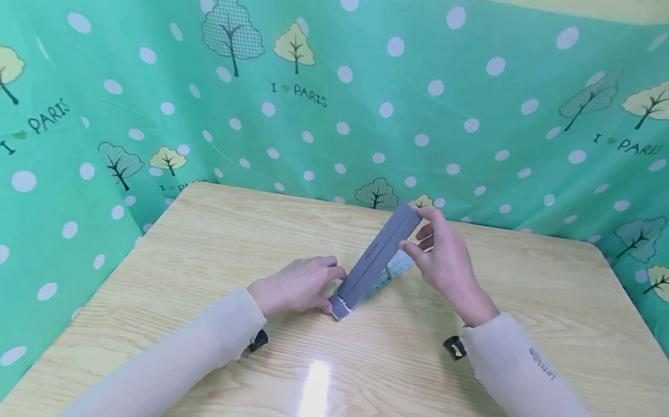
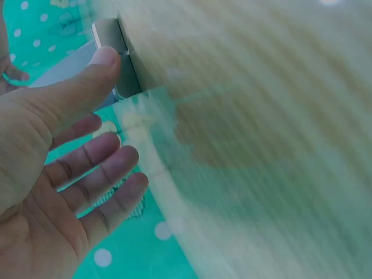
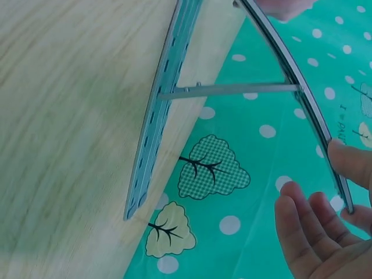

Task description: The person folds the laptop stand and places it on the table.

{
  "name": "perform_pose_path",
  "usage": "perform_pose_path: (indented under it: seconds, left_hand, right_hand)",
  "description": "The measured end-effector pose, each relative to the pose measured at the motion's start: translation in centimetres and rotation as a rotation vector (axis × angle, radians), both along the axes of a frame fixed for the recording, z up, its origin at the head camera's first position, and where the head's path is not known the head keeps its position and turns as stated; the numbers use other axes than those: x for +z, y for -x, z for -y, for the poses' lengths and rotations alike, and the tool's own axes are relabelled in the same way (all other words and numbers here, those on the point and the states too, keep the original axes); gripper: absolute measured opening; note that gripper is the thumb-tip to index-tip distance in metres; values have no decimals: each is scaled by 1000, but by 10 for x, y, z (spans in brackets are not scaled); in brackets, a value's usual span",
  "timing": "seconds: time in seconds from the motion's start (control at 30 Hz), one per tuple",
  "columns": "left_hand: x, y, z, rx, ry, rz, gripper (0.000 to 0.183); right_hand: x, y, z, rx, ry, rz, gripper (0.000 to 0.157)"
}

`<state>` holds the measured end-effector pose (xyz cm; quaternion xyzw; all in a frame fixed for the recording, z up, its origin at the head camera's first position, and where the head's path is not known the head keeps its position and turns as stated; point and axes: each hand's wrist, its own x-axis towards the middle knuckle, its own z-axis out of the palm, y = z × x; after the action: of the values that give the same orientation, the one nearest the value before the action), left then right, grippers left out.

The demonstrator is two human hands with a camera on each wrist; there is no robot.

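A grey folding stand (image 1: 380,258) stands half unfolded on the table, its long upper panel raised at a slant above a pale slotted base (image 3: 165,99). In the right wrist view a thin strut (image 3: 232,90) spans the gap between the two. My left hand (image 1: 299,286) holds the low hinged end between thumb and index finger, and the thumb (image 2: 104,57) lies on the short end piece (image 2: 125,75); the other fingers are spread apart below it. Up at the raised end, my right hand (image 1: 443,255) pinches the panel's edge between thumb and index finger.
The wood-grain table (image 1: 233,224) reflects bright light near its front. Behind it and at both sides hangs a green dotted curtain (image 1: 347,100) printed with trees. Black straps (image 1: 455,347) show beneath both sleeve cuffs.
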<state>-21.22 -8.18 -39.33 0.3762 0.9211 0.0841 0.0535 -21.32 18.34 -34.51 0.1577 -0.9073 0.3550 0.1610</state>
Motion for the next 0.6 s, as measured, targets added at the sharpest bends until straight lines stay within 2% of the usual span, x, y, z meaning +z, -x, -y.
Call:
perform_pose_path:
  seconds: [0.17, 0.33, 0.47, 0.6]
  left_hand:
    - [-1, 3, 4, 18, -16, 49, 62]
    - [-2, -3, 3, 70, -44, 91, 72]
    - [-1, -14, 1, 102, -60, 58, 71]
    - [-2, -21, -3, 116, -55, -13, 66]
  right_hand:
    - [1, -1, 0, 8, -2, 21, 58]
    - [6, 8, -8, 87, 10, 107, 70]
    - [11, 17, -14, 164, -5, 175, 83]
    - [11, 22, -16, 190, -31, 201, 81]
